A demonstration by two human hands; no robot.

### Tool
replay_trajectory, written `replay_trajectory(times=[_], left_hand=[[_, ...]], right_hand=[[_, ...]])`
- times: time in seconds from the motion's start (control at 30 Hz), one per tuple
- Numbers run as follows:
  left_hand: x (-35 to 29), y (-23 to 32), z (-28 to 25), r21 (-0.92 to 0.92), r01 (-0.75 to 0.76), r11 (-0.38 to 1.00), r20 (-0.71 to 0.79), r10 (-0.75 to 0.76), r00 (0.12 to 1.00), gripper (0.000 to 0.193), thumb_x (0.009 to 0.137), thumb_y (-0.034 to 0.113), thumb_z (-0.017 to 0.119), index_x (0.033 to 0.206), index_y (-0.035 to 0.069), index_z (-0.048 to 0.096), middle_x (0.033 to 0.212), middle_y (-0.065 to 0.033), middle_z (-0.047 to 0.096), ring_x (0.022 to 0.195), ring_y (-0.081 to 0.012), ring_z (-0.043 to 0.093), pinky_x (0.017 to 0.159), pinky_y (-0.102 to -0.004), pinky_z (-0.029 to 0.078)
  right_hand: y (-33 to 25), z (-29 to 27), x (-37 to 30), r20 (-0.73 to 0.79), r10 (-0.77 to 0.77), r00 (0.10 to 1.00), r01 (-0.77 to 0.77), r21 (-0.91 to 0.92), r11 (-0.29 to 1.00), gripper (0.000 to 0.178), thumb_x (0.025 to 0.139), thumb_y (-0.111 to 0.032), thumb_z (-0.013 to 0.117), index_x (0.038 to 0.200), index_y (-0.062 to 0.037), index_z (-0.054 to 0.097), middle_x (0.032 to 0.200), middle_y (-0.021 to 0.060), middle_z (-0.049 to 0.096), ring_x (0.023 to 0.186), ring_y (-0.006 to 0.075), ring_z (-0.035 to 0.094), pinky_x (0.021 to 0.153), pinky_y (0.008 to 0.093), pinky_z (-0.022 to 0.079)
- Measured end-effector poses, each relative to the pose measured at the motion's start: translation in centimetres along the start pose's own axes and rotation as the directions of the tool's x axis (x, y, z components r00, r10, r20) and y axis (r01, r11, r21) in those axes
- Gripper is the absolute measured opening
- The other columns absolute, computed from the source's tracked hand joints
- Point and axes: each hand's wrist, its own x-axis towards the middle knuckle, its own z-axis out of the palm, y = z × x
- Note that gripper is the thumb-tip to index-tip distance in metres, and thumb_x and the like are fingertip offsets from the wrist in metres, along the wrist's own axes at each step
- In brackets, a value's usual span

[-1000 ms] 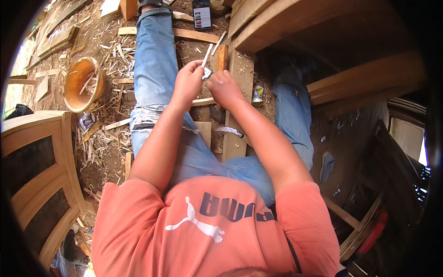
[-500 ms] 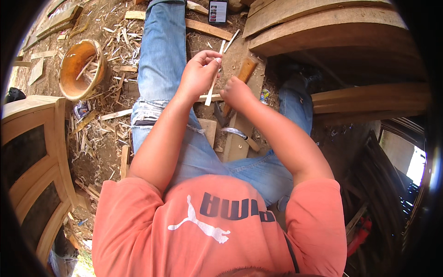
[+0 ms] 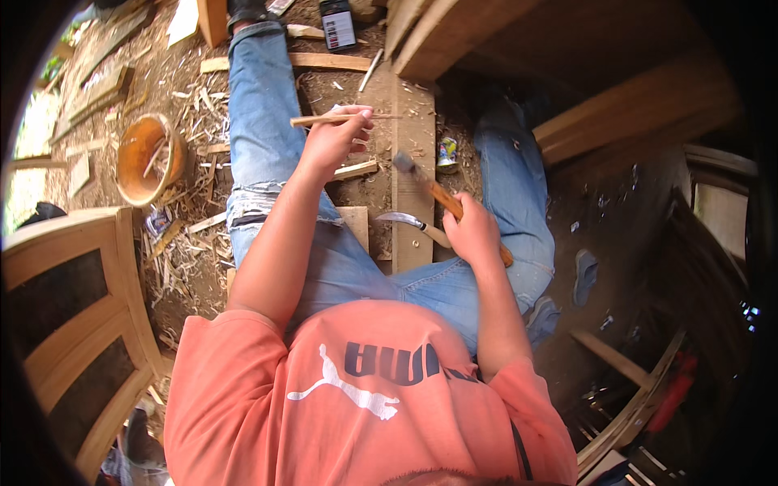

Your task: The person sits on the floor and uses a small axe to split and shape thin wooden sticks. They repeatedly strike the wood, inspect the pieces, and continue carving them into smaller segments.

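My left hand (image 3: 334, 144) pinches a thin wooden stick (image 3: 312, 121) between thumb and fingers. The stick lies sideways across the hand, its fine end pointing right over a wooden plank (image 3: 413, 251) on the ground between my legs. A hammer (image 3: 444, 199) with a brown wooden handle is gripped in my right hand (image 3: 474, 229). Its blurred dark head hangs above the plank, up and left of the fist. Below it, a small sickle (image 3: 405, 219) with a curved blade and pale handle rests across the plank.
An orange-brown bowl (image 3: 127, 174) with wood bits stands among shavings at left. A phone (image 3: 337, 26) lies at the far end. A can (image 3: 447, 152) sits right of the plank. Wooden frames (image 3: 121, 275) stand at left, with thick boards (image 3: 632, 121) at upper right.
My right hand has taken hold of the hammer and drawn it right and toward me. My left hand has turned the stick from upright to sideways. The view has shifted.
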Motion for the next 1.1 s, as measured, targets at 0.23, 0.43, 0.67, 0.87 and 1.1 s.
replay_trajectory(times=[0.23, 0.43, 0.67, 0.87, 1.1], left_hand=[[1.6, -0.1, 4.4, 0.561, -0.181, 0.807, 0.032, 0.197, 0.980, 0.028, 0.104, 0.025, 0.074, 0.121, 0.003, 0.078, 0.094, -0.0023, 0.073, 0.083, -0.0115, 0.069, 0.069, -0.0284, 0.060], [2.2, -0.6, 8.6, 0.852, -0.269, 0.449, 0.110, 0.349, 0.931, 0.027, 0.097, 0.021, 0.079, 0.115, 0.002, 0.077, 0.096, -0.0171, 0.080, 0.086, -0.0275, 0.078, 0.078, -0.0395, 0.059], [2.9, -1.7, 10.0, 0.911, -0.284, 0.299, 0.134, 0.437, 0.889, 0.021, 0.095, 0.023, 0.078, 0.104, 0.004, 0.077, 0.091, -0.0219, 0.077, 0.085, -0.0417, 0.075, 0.075, -0.0476, 0.059], [3.2, -1.0, 11.1, 0.944, -0.255, 0.209, 0.151, 0.416, 0.897, 0.028, 0.095, 0.032, 0.077, 0.096, 0.004, 0.079, 0.086, -0.0226, 0.076, 0.083, -0.0432, 0.074, 0.074, -0.0503, 0.058], [4.0, -0.9, 11.4, 0.955, -0.251, 0.157, 0.163, 0.428, 0.889, 0.028, 0.094, 0.030, 0.077, 0.091, 0.003, 0.079, 0.083, -0.0245, 0.074, 0.082, -0.0448, 0.073, 0.075, -0.0530, 0.058]], right_hand=[[0.9, 0.2, 3.0, 0.136, 0.138, 0.981, -0.192, 0.590, 0.784, 0.037, 0.107, -0.027, 0.064, 0.127, 0.0038, 0.061, 0.092, 0.0124, 0.074, 0.073, 0.0175, 0.072, 0.070, 0.0365, 0.059], [3.1, 1.9, 3.7, -0.152, 0.079, 0.985, 0.007, 0.497, 0.868, 0.042, 0.103, -0.032, 0.068, 0.124, 0.0040, 0.063, 0.101, 0.0265, 0.074, 0.093, 0.0436, 0.073, 0.083, 0.0488, 0.057], [2.4, 3.5, 3.4, -0.057, 0.042, 0.997, 0.003, 0.621, 0.784, 0.039, 0.103, -0.036, 0.066, 0.111, 0.0027, 0.063, 0.102, 0.0316, 0.072, 0.101, 0.0503, 0.070, 0.088, 0.0566, 0.054], [1.1, 4.7, 3.9, -0.047, 0.012, 0.999, 0.021, 0.634, 0.773, 0.038, 0.103, -0.034, 0.065, 0.113, 0.0031, 0.061, 0.103, 0.0326, 0.072, 0.102, 0.0522, 0.069, 0.089, 0.0561, 0.054], [1.3, 5.5, 4.5, -0.110, -0.008, 0.994, 0.083, 0.701, 0.708, 0.045, 0.103, -0.030, 0.065, 0.132, 0.0044, 0.061, 0.113, 0.0327, 0.072, 0.111, 0.0499, 0.069, 0.094, 0.0529, 0.055]])
